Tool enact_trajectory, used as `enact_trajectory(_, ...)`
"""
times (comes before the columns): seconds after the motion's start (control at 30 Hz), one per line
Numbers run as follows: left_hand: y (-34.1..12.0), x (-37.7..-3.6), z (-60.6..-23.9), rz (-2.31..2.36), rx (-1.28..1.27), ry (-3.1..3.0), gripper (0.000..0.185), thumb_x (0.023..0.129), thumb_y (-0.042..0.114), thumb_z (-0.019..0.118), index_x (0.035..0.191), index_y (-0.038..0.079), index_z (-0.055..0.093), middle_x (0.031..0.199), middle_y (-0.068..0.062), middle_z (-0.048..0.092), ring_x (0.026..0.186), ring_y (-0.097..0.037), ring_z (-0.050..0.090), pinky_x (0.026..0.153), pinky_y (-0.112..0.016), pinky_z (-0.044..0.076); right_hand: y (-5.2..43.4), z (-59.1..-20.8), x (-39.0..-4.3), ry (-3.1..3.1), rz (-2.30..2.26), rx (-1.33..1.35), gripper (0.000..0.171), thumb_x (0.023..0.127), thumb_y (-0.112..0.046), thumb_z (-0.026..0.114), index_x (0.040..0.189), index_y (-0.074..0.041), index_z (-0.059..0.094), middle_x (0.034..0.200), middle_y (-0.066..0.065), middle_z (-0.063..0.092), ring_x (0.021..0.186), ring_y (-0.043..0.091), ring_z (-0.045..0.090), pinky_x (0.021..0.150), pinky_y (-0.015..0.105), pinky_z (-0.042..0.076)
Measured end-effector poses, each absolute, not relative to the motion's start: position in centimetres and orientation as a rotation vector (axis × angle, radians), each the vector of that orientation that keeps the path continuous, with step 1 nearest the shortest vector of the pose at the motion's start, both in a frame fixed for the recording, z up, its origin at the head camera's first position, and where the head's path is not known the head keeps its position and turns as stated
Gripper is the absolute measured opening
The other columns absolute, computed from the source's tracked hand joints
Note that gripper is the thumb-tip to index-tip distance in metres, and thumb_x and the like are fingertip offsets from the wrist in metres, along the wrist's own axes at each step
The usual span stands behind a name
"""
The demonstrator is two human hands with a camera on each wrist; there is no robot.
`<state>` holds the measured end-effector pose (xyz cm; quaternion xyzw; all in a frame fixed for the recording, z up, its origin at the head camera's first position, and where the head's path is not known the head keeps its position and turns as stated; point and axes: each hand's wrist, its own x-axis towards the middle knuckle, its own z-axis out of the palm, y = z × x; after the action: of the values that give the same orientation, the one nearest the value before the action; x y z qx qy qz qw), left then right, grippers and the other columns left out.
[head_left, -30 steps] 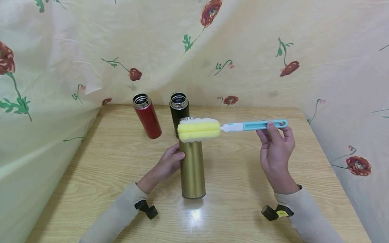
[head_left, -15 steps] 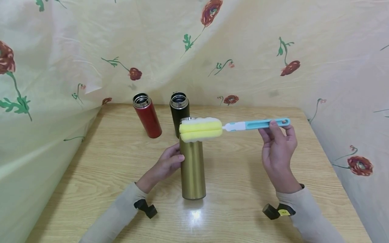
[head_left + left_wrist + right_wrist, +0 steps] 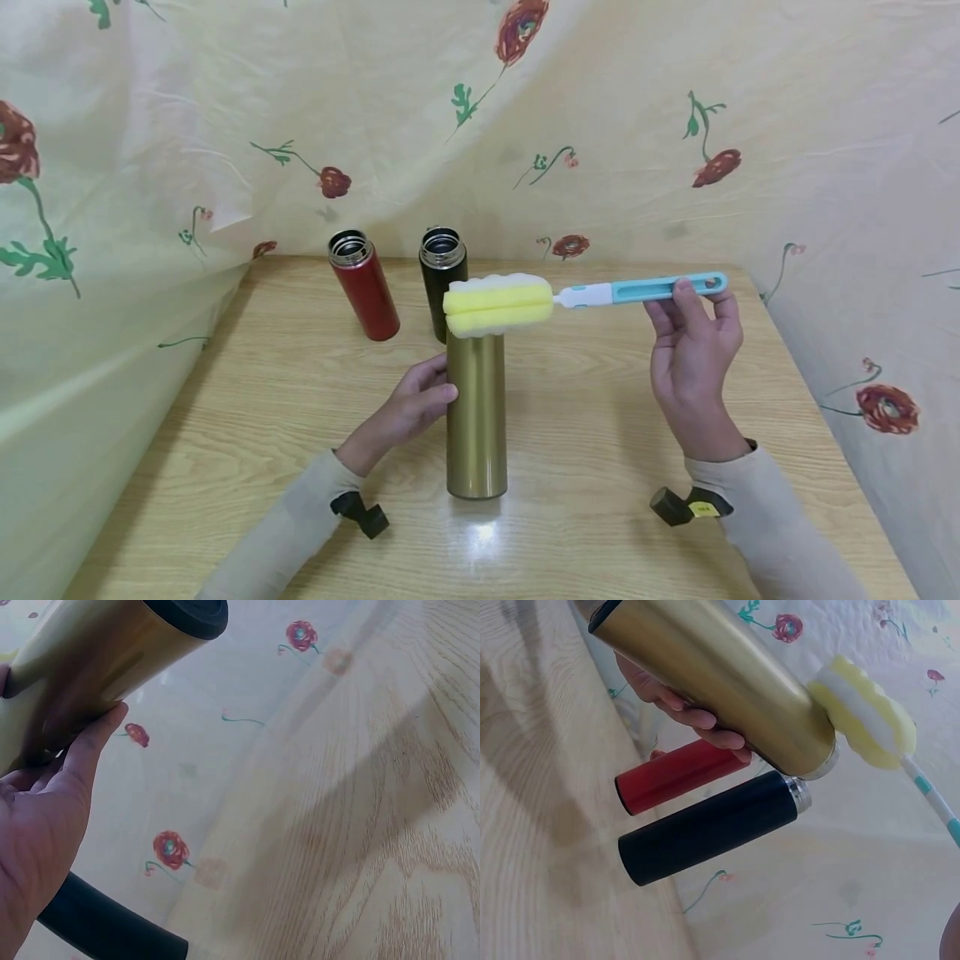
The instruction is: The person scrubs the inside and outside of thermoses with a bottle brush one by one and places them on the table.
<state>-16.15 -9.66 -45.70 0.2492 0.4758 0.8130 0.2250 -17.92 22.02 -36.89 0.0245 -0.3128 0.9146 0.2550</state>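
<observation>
Gold metal makes up the nearest flask, the gold flask (image 3: 476,417), which stands upright on the wooden surface (image 3: 585,467) with the left hand (image 3: 408,408) curled round its side about halfway up. Its smooth wall looks slippery and stiff, and it is probably light if empty, so that mid-body grip seems the steadiest place to hold it; whether anything is inside cannot be told, because the sponge covers its mouth. Right of the gold flask, the right hand (image 3: 693,358) pinches the far end of the blue handle (image 3: 660,289) of a sponge brush (image 3: 498,306). Its yellow and white foam head lies level just over the flask's rim, looking soft and easily squashed, while the thin plastic handle seems light and a little springy. Behind the gold flask stand 2 more open flasks, the black flask (image 3: 442,279) close behind and the red flask (image 3: 363,287) to the left, leaning a little; their insides are too dark to tell any contents
</observation>
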Motion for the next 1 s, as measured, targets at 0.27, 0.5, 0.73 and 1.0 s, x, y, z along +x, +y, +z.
enact_trajectory(0.27, -9.7, -16.4, -45.9, 2.225, 0.684, 1.345, 0.070, 0.097, 0.019, 0.064, 0.149, -0.013, 0.032, 0.123, -0.002, 0.064, 0.110, -0.013, 0.063, 0.091, -0.027, 0.056, 22.3, -37.9, -17.8, -0.833, 2.518, -0.036, 0.024, 0.092, 0.005, 0.071, 0.104, 0.005, 0.051, 0.086, 0.016, 0.067, 0.074, 0.023, 0.075, 0.074, 0.028, 0.062)
enact_trajectory(0.5, -9.7, -16.7, -46.1, 2.249, 0.743, 1.311, 0.060, 0.099, 0.021, 0.065, 0.148, -0.005, 0.040, 0.126, -0.003, 0.064, 0.113, -0.014, 0.062, 0.091, -0.028, 0.057, 22.5, -38.8, -16.9, -0.894, 2.525, -0.067, 0.021, 0.093, 0.003, 0.070, 0.105, 0.005, 0.052, 0.086, 0.015, 0.066, 0.074, 0.022, 0.074, 0.074, 0.027, 0.061)
enact_trajectory(0.73, -9.8, -16.9, -46.2, 2.267, 0.750, 1.324, 0.062, 0.101, 0.018, 0.062, 0.149, -0.011, 0.035, 0.125, -0.002, 0.064, 0.113, -0.013, 0.063, 0.092, -0.027, 0.057, 22.8, -40.2, -15.2, -0.973, 2.543, -0.150, 0.019, 0.094, 0.002, 0.069, 0.106, 0.005, 0.054, 0.088, 0.014, 0.066, 0.075, 0.021, 0.073, 0.076, 0.027, 0.061)
enact_trajectory(1.0, -10.1, -17.2, -46.5, 2.282, 0.731, 1.313, 0.051, 0.101, 0.020, 0.063, 0.144, -0.002, 0.044, 0.117, -0.002, 0.065, 0.103, -0.012, 0.065, 0.085, -0.025, 0.058, 23.3, -41.7, -12.9, -1.091, 2.561, -0.220, 0.010, 0.098, 0.002, 0.064, 0.104, 0.002, 0.056, 0.089, 0.010, 0.067, 0.078, 0.019, 0.073, 0.082, 0.028, 0.060)
